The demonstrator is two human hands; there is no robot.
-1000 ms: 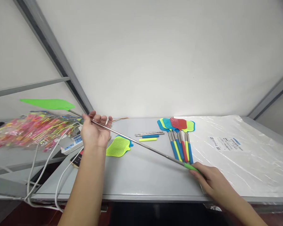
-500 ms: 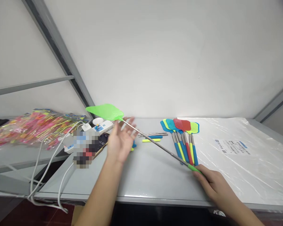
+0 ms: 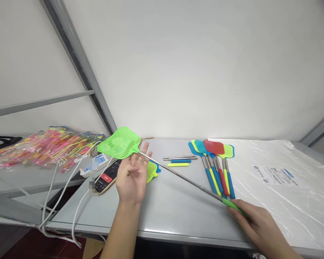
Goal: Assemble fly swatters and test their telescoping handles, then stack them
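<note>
My right hand (image 3: pixel 255 223) grips the green handle of a long telescopic fly swatter (image 3: pixel 178 177) at the table's front right. Its metal rod runs up and left to a green mesh head (image 3: pixel 119 143) that hovers above the table. My left hand (image 3: pixel 132 174) is open, palm up, fingers spread, just under the rod near the head and not gripping it. A yellow-green and blue swatter head (image 3: pixel 152 170) lies on the table behind that hand.
Several assembled swatters (image 3: pixel 214 163) with blue, yellow and red handles lie fanned at centre right. Loose rods and grips (image 3: pixel 179 160) lie behind. A plastic-wrapped white sheet (image 3: pixel 280 180) covers the right side. A phone (image 3: pixel 106 178), power strip (image 3: pixel 95 162), cables and a bag of colourful parts (image 3: pixel 47 145) sit left.
My left hand let go of the rod and opened. The green head swung from far left toward the centre and turned flat to the camera. The view shifted slightly.
</note>
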